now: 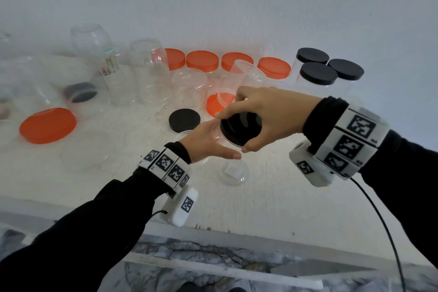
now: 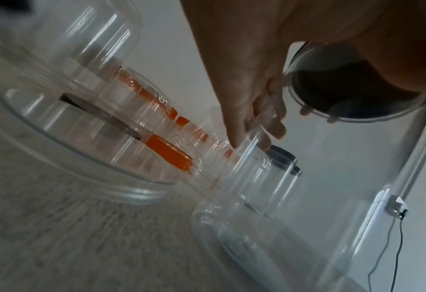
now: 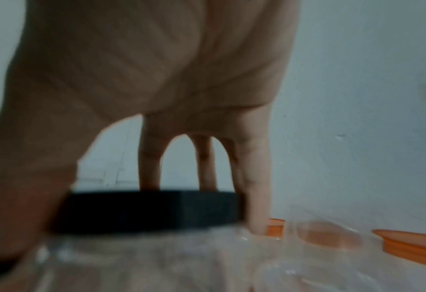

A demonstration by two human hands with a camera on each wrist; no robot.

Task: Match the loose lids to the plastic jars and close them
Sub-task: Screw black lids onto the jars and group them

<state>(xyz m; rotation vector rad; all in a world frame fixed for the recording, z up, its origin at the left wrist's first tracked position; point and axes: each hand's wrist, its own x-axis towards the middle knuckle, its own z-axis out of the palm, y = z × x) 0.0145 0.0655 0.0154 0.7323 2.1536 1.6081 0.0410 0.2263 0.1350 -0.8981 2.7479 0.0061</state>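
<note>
My right hand (image 1: pixel 239 131) grips a black lid (image 1: pixel 241 127) from above, thumb on the near rim and fingers on the far rim. The lid sits on the mouth of a clear plastic jar (image 1: pixel 233 172) standing on the white table (image 1: pixel 272 197). The right wrist view shows the black lid (image 3: pixel 147 209) on the jar (image 3: pixel 157 256), blurred. My left hand (image 1: pixel 213 142) is beside the jar with its fingers straight and thumb stretched across the front. In the left wrist view the fingers (image 2: pixel 257 110) reach past the jar (image 2: pixel 357 177). A second loose black lid (image 1: pixel 184 120) lies just left.
Several open clear jars (image 1: pixel 151 66) stand at the back left. Closed jars with orange lids (image 1: pixel 202 60) and black lids (image 1: pixel 318 73) line the wall. Loose orange lids lie at the left (image 1: pixel 48 125) and behind my hands (image 1: pixel 216 104). The table's front edge (image 1: pixel 213 227) is near.
</note>
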